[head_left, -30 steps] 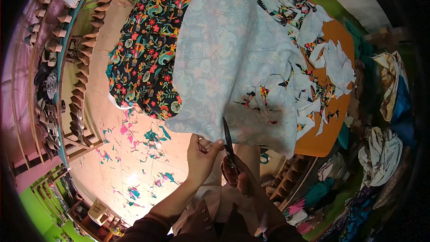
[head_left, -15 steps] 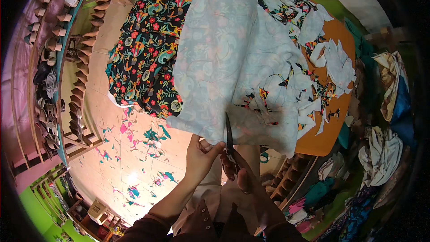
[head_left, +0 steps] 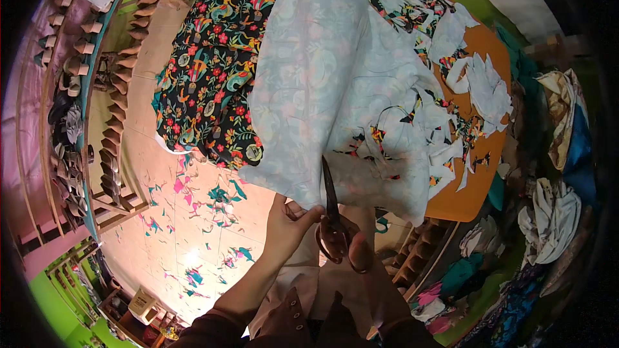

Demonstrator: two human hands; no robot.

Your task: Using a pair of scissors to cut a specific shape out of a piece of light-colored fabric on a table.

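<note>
Pale-backed fabric point(head_left: 303, 90) with a faint print showing through covers the middle of the table and hangs over its near edge. My left hand point(head_left: 288, 222) pinches that near edge between thumb and fingers. Just right of it, my right hand point(head_left: 351, 241) grips dark scissors point(head_left: 331, 212), fingers at the handles. Their blades point away from me and lie against the fabric along a fold or cut line; I cannot tell how far apart the blades are. To the left, the printed side of black floral fabric point(head_left: 219, 71) shows.
The orange table point(head_left: 496, 148) carries fabric scraps point(head_left: 487, 93) on its right. Wooden shoe lasts point(head_left: 116, 109) line a rack at left. Coloured offcuts point(head_left: 222, 196) litter the tiled floor. Heaped cloths point(head_left: 551, 219) stand at right, near a low wooden rack point(head_left: 422, 245).
My right hand has turned a little and the scissors' handles now show more plainly. The blades have shifted slightly away from me along the fabric. My left hand stays in place.
</note>
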